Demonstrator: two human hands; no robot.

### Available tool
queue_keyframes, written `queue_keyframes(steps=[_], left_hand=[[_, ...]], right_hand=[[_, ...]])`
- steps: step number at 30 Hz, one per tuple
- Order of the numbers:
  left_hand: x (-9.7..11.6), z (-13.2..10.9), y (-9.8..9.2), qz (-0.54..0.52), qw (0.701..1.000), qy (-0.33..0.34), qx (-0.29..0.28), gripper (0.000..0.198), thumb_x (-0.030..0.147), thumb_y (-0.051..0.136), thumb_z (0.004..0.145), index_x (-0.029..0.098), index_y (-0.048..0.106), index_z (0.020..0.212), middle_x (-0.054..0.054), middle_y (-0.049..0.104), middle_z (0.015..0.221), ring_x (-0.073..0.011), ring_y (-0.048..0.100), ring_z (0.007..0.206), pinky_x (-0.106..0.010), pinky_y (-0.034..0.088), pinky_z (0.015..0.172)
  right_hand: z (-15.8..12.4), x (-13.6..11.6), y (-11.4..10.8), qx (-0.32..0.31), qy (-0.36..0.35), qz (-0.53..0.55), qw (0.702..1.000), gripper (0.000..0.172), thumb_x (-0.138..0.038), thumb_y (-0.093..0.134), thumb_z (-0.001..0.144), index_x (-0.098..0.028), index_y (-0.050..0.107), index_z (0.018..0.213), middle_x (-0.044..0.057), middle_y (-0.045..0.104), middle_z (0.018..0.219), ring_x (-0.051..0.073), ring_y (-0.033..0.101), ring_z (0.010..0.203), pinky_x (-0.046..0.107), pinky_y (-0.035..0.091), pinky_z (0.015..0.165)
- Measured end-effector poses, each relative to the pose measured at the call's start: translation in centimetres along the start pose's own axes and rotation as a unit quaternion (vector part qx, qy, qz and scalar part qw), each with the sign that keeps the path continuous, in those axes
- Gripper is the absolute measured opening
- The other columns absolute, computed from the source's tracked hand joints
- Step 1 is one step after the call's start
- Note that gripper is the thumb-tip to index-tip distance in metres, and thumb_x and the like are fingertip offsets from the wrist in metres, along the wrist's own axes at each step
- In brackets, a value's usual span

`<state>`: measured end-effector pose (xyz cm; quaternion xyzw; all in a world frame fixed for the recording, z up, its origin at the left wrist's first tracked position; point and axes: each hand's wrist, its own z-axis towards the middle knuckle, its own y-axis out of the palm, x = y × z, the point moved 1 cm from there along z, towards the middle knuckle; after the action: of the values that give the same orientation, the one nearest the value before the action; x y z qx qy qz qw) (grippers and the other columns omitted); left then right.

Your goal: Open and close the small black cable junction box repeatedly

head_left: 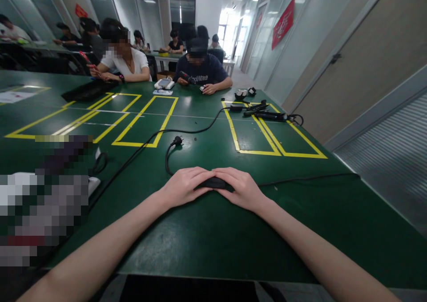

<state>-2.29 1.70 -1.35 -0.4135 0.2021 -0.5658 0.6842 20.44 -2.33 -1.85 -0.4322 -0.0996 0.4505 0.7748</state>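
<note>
1. Both hands are down on the green table, near the front edge and dead centre, and between them is the black block. It lies flat on the table, mostly hidden, with only a dark strip showing between my knuckles.
2. My left hand is cupped over the block's left end, fingers pressed together and curled down over the top. The thumb is tucked out of sight, so I can't tell how hard it grips.
3. My right hand mirrors it on the right end, fingers together and fingertips meeting the left hand's over the middle.
4. I read this as the holding stage: the block is covered and pinned to the table, not lifted.
5. Two leads are in play. A black cord curls out from under my left hand and ends farther off in a loose plug, which is connected to nothing. A thin wire runs from my right hand towards the table's right edge.
6. Any move from here calls for care with those tails. As I judge it, lifting or turning the block would drag the plug along and tug the thin wire.
7. A second, longer cable crosses just beyond the plug, close enough to snag.
8. Farther off are the yellow tape boxes, a cluster of black tools at far right, and two people seated across the table, busy with their own hands.
</note>
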Motion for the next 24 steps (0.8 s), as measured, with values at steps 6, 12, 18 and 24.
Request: queue_keyframes(steps=[6,12,18,24], left_hand=[[-0.19,0.01,-0.09,-0.020,1.000,0.000,-0.011,0.027,0.036,0.055,0.106,0.016,0.063,0.122,-0.011,0.074,0.108,-0.0215,0.072,0.100,-0.034,0.061,0.087],[-0.14,0.21,-0.31,-0.010,1.000,-0.009,-0.015,0.024,0.036,0.056,0.105,0.015,0.064,0.116,-0.011,0.072,0.107,-0.0216,0.068,0.098,-0.033,0.059,0.082],[0.01,0.21,-0.11,-0.013,0.999,-0.031,-0.008,0.021,0.035,0.059,0.103,0.017,0.064,0.111,-0.010,0.071,0.106,-0.0214,0.067,0.097,-0.033,0.058,0.081],[0.18,0.14,-0.07,-0.019,0.999,-0.032,-0.020,0.019,0.031,0.061,0.100,0.017,0.065,0.112,-0.009,0.070,0.105,-0.0214,0.067,0.096,-0.033,0.058,0.081]], right_hand=[[-0.13,-0.38,0.04,0.023,0.056,0.073,0.996,0.021,-0.026,0.069,0.094,-0.022,0.066,0.114,0.009,0.074,0.104,0.024,0.073,0.097,0.040,0.062,0.086],[-0.02,-0.68,0.25,0.041,0.105,0.114,0.987,0.029,-0.018,0.071,0.087,-0.022,0.060,0.113,0.008,0.069,0.107,0.023,0.068,0.099,0.039,0.059,0.087],[0.00,-0.73,0.22,0.039,0.118,0.115,0.986,0.027,-0.015,0.066,0.086,-0.023,0.059,0.111,0.007,0.066,0.105,0.023,0.065,0.096,0.039,0.056,0.084],[-0.07,-0.85,0.18,0.016,0.111,0.102,0.989,0.026,-0.017,0.066,0.087,-0.024,0.063,0.111,0.009,0.066,0.109,0.026,0.065,0.103,0.043,0.056,0.089]])
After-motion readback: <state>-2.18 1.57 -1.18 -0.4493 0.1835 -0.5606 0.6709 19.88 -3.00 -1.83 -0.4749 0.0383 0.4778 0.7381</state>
